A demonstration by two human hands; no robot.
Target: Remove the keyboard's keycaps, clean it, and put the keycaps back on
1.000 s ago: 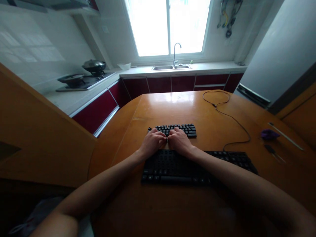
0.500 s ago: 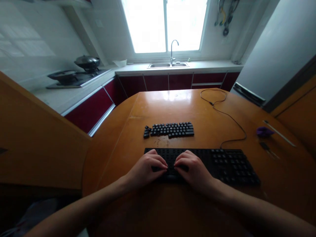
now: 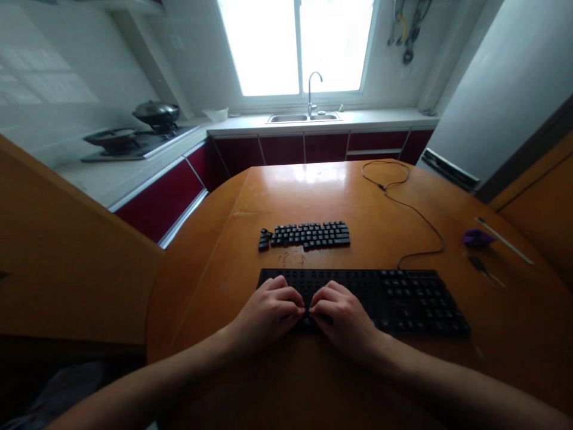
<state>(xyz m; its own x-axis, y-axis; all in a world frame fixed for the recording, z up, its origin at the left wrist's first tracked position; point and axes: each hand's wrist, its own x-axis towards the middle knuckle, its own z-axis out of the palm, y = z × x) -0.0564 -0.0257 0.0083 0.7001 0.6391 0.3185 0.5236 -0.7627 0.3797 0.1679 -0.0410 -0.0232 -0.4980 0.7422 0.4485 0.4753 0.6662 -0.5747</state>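
A black computer keyboard (image 3: 425,301) lies in front of me, its key field largely stripped of caps while the right-hand block keeps its keys. My left hand (image 3: 274,304) is pinched closed over the lower left part of it. From the other side my right hand (image 3: 338,307) is closed too, its fingertips almost meeting the left ones. Anything between the fingers is too small or hidden to make out. Beyond the keyboard, loose black keycaps (image 3: 311,234) lie in close rows on the wooden table (image 3: 286,200), a few set apart at their left end.
The keyboard's cable (image 3: 423,215) runs back across the table's right side. A purple cloth-like thing (image 3: 478,238), a thin pale rod (image 3: 505,240) and a small dark-handled tool (image 3: 486,270) lie at the right. A sink (image 3: 289,118) and stove (image 3: 143,143) stand beyond.
Both hands have come back from the loose keycaps to the keyboard, where their fingertips drew closer together over the last half second. The view has shifted slightly.
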